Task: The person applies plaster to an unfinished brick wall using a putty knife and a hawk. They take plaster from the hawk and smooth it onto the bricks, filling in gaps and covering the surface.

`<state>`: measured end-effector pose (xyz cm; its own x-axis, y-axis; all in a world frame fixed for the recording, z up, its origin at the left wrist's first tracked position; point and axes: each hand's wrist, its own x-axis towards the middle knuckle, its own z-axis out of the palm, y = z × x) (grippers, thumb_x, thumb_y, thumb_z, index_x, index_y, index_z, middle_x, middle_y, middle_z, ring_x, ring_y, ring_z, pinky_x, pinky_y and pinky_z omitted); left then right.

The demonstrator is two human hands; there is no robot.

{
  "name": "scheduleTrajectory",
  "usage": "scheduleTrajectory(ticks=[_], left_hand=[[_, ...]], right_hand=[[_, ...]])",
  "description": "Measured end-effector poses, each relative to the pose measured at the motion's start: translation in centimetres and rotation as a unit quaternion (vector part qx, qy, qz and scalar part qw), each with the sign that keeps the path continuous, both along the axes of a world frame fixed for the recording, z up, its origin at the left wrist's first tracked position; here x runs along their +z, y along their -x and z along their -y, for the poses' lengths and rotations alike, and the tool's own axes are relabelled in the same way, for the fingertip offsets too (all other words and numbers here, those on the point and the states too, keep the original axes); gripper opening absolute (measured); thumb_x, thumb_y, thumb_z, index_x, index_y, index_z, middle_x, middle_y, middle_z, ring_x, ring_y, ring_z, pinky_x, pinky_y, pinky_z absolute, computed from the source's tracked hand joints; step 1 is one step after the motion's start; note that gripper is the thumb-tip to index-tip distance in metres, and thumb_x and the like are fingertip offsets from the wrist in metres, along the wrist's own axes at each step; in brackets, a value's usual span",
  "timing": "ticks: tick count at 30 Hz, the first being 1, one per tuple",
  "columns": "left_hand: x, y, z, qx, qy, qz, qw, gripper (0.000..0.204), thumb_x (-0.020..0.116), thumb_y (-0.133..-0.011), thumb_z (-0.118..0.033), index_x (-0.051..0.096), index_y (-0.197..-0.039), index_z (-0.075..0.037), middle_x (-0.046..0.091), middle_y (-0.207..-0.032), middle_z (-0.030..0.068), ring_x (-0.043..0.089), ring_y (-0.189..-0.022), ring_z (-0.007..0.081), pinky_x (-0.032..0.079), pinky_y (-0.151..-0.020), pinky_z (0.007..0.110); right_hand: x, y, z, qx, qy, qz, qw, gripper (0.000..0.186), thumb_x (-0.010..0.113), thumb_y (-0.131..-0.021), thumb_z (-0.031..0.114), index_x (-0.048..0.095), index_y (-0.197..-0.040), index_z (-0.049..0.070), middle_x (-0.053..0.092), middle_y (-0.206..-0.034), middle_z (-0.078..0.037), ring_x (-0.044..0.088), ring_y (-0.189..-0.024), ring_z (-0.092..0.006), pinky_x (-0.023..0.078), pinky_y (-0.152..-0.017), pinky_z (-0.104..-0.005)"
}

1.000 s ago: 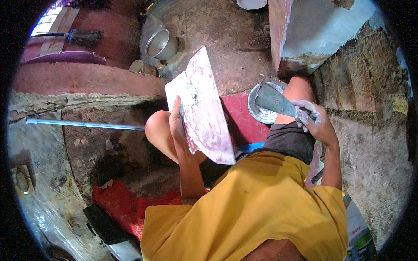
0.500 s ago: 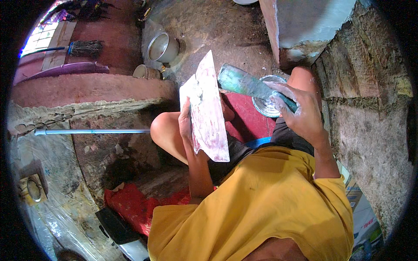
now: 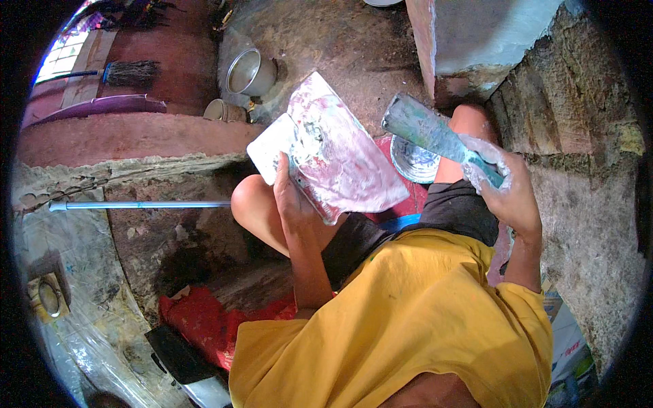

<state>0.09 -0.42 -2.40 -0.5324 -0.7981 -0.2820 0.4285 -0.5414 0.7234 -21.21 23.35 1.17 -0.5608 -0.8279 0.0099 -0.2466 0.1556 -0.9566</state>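
Observation:
My left hand [image 3: 292, 197] grips a flat, angular board [image 3: 357, 163] by its near left edge, thumb on top. White and pinkish paste is smeared across the board's face, which tilts up toward me. My right hand [image 3: 513, 194] is closed around the handle of a wide putty knife [image 3: 416, 124], its blade pointing up and left, apart from the board. Dried white paste coats the fingers of that hand. Below the blade, by my right knee, stands a round tub [image 3: 416, 162] with white paste on its inside, partly hidden by the knife.
A metal pot [image 3: 253, 73] and a small tan container [image 3: 224, 111] stand on the floor ahead. A pale blue pole [image 3: 143, 205] lies to the left, beside a low, broken ledge [image 3: 136, 144]. At right rise a block with pale upper faces [image 3: 486, 34] and a rough wall [image 3: 578, 204].
The board has turned from nearly edge-on to show its smeared face, its lower end swinging right. My right hand has drawn the putty knife away to the right.

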Motion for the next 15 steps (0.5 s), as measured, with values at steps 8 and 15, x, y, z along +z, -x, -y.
scheduleTrajectory(ticks=[8,15], left_hand=[[1.7,0.7,-1.5,0.032,0.118,0.050,0.991,0.041,0.041,-0.092,-0.026,0.037,-0.124,0.000,0.049,-0.118,0.0102,0.050,-0.104,0.0212,0.040,-0.090,0.037],[-1.2,-0.9,-0.9,0.007,0.051,-0.028,0.998,0.043,0.042,-0.092,-0.028,0.037,-0.124,0.001,0.048,-0.119,0.0108,0.049,-0.106,0.0231,0.038,-0.092,0.038]], right_hand=[[-0.7,-1.8,-0.3,0.052,-0.095,0.003,0.994,0.032,0.056,-0.080,0.008,0.055,-0.112,0.000,0.061,-0.096,-0.019,0.060,-0.088,-0.0207,0.043,-0.080,-0.0306],[-1.8,-2.8,0.7,0.006,-0.023,-0.050,0.998,0.033,0.056,-0.079,0.008,0.055,-0.111,0.001,0.059,-0.100,-0.022,0.060,-0.090,-0.0286,0.045,-0.080,-0.0327]])
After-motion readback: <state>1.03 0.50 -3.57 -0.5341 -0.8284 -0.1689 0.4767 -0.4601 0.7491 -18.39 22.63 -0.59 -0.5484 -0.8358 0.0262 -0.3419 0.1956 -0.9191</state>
